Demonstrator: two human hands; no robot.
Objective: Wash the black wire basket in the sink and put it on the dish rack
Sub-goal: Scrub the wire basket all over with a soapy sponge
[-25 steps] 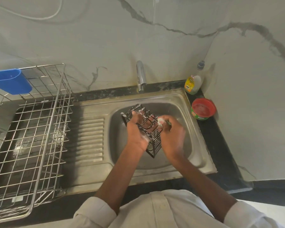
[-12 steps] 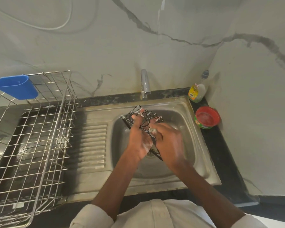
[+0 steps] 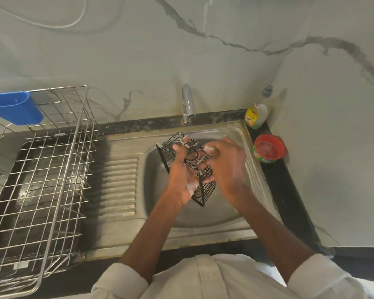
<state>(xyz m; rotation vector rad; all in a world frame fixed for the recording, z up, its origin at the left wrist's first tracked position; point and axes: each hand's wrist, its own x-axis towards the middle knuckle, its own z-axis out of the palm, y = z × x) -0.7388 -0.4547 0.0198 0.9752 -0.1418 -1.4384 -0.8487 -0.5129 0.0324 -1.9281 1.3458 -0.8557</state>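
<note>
A pale marble-look wall with grey veins rose behind the hands and turned a corner to their right, a white cable looping across it up and to the left. Below it ran a dark speckled stone countertop, and set into that was a stainless steel sink whose ribbed drainboard stretched left of the grip. Farther left stood the large chrome wire dish rack, with a blue plastic cutlery holder hung on its far rim. A chrome tap stood just beyond the hands, at the back edge of the basin. To the right of the grip, on the counter, sat a round red tub of dish paste and, behind it in the corner, a clear bottle of yellow-green dish liquid. Over the basin, the black wire basket was held tilted, one corner pointing down. The soapy left hand gripped it with fingers hooked through the wires, and the right hand pressed against the basket's right side, blurred, its fingers curled round something white and sudsy that could not be made out.
</note>
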